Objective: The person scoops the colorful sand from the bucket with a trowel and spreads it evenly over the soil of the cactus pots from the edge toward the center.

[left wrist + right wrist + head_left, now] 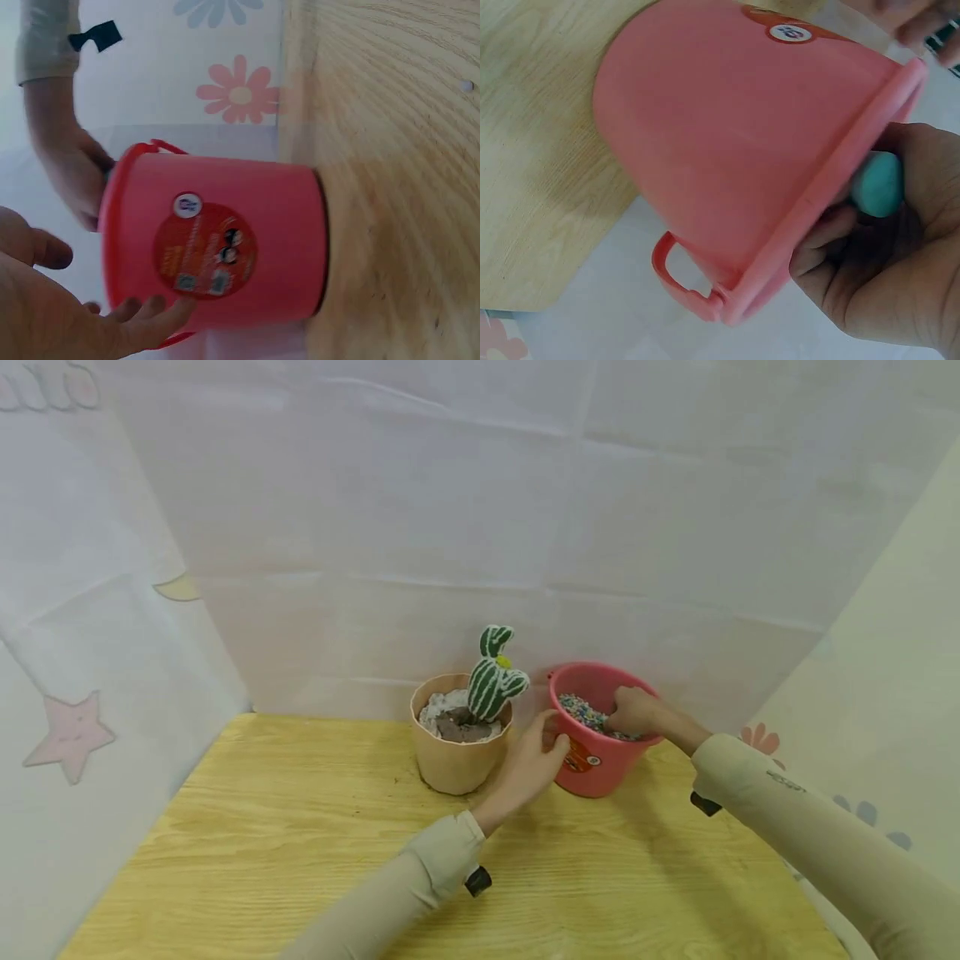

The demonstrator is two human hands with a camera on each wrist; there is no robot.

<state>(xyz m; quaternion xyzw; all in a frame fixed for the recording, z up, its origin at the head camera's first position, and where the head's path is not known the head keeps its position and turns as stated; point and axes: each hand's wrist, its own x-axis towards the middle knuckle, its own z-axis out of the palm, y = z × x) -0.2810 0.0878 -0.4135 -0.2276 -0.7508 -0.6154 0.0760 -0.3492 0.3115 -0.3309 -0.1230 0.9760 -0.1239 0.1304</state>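
A pink bucket (pixel 600 760) stands on the table with small mixed-colour pebbles (pixel 581 712) inside. My right hand (pixel 633 712) reaches over its rim and grips a tool by its rounded teal handle (pixel 879 184); the tool's other end is hidden in the bucket. My left hand (pixel 528 764) is by the bucket's left side, fingers loosely spread and holding nothing. Whether its fingertips touch the bucket I cannot tell. To the left, a green and white cactus (pixel 489 687) leans in a beige pot (pixel 453 766), with brown soil and whitish material around its base.
The wooden table (pixel 300 827) carries the pot and bucket near its back edge. A pale cloth wall (pixel 450 527) rises right behind them. The bucket's pink handle (pixel 679 281) hangs at its side. One small pale pebble (pixel 467 85) lies on the tabletop.
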